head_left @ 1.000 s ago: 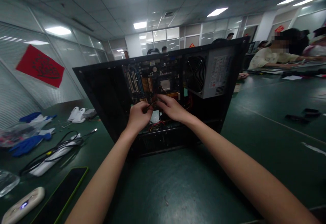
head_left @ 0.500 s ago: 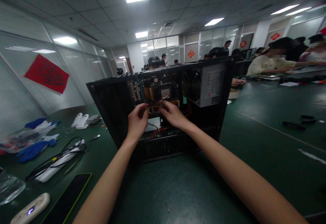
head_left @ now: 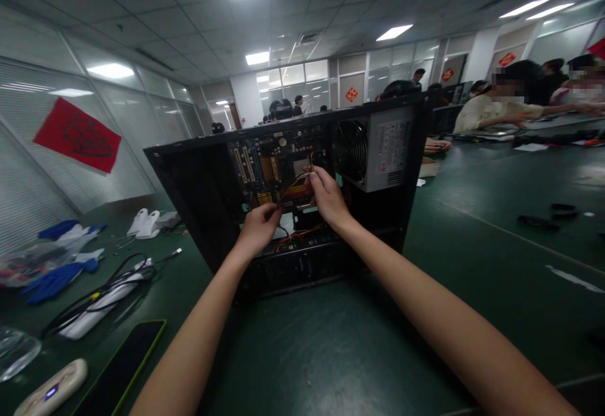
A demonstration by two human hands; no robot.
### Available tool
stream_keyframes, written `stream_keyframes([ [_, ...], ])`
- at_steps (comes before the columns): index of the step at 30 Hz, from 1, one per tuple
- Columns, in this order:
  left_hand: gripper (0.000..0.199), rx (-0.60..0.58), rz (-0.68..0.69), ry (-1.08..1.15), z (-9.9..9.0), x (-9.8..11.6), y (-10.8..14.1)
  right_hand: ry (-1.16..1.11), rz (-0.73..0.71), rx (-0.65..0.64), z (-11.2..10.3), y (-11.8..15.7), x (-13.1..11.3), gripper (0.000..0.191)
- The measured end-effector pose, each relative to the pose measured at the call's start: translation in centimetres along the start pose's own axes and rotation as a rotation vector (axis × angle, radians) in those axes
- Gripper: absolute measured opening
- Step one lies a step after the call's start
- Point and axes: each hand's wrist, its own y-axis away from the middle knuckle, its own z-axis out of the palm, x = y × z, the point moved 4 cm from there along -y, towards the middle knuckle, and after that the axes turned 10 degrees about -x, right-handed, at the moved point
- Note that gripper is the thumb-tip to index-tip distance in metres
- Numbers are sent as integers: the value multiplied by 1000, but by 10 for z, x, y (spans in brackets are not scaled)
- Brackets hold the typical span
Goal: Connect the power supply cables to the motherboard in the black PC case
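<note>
A black computer case (head_left: 302, 277) stands with its side uncovered on the green table. Inside it are a motherboard (head_left: 269, 151) with slots and a grey power supply (head_left: 385, 151) with a round fan at the upper right. My right hand (head_left: 328, 198) pinches one stretch of a thin cable (head_left: 293, 184) in front of the board. Lower and to the left, my left hand (head_left: 259, 227) has its fingertips closed on the cable's other stretch. The cable's ends are too small to make out. Red and black wires (head_left: 295, 237) lie in the bottom of the case.
On the left lie a phone (head_left: 123, 365), a pale oval device (head_left: 51, 391), a white power strip (head_left: 101, 306) with black cable, blue gloves (head_left: 57, 280) and a clear container (head_left: 16, 353). Co-workers sit at the right, one in a pale shirt (head_left: 482, 113).
My right hand has moved up toward the motherboard's middle, and my left hand has dropped slightly. The cable now slants between them. The whole view has shifted a little.
</note>
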Motion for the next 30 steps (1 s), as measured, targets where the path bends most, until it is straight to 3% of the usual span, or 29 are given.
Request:
stream_keyframes([
  [4,20,-19,-30,146,3,-4,0,2,18,-50,5,-1,2,29],
  [10,24,186,54,432,-11,5,-1,203,-51,-546,34,14,-3,31],
  [13,27,255,29,571,-18,2,-1,235,-82,-704,42,22,-7,34],
  [18,32,284,-16,665,-21,-5,-3,169,-61,-665,39,21,-12,39],
  [23,33,316,-8,718,-19,-7,-5,254,-114,-686,38,22,-17,24],
  [30,23,394,34,744,-25,-3,0,401,-23,-741,41,24,-12,14],
])
